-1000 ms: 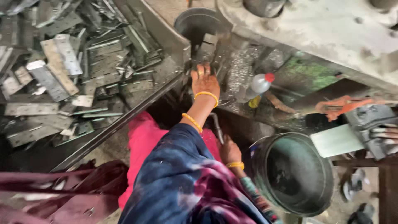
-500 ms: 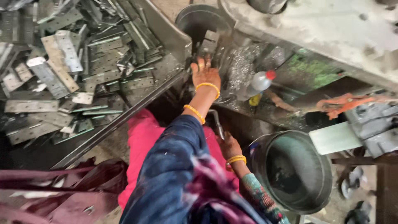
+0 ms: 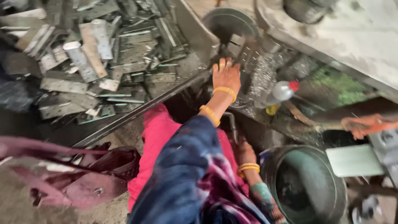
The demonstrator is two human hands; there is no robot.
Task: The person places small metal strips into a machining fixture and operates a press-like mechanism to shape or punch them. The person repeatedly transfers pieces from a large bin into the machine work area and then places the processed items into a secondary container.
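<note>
As seen from the head camera, the left hand (image 3: 226, 76) lies stretched forward, fingers spread flat, palm down on a grey metal piece (image 3: 244, 52) set at the machine's work point; the piece shows just past the fingertips, at twelve to one o'clock of the hand. The right hand (image 3: 246, 152) sits low, at six o'clock of the left, closed around a bent metal lever (image 3: 233, 124) that rises toward the left forearm. Whether the left hand pinches the piece or only presses on it cannot be told.

Edges and room: a long dark rail (image 3: 141, 110) runs from eight o'clock up toward the left hand, bounding a tray heaped with flat perforated metal plates (image 3: 95, 62). At four o'clock a round dark bucket (image 3: 309, 186) stands just beside the right wrist. Open floor shows only at seven o'clock, beside a maroon bag (image 3: 83, 182).

Containers: a clear plastic bottle (image 3: 280, 92) with a red cap lies tilted at three o'clock of the left hand, near but apart. A pale green rectangular sheet (image 3: 354, 159) overlaps the bucket's rim.
</note>
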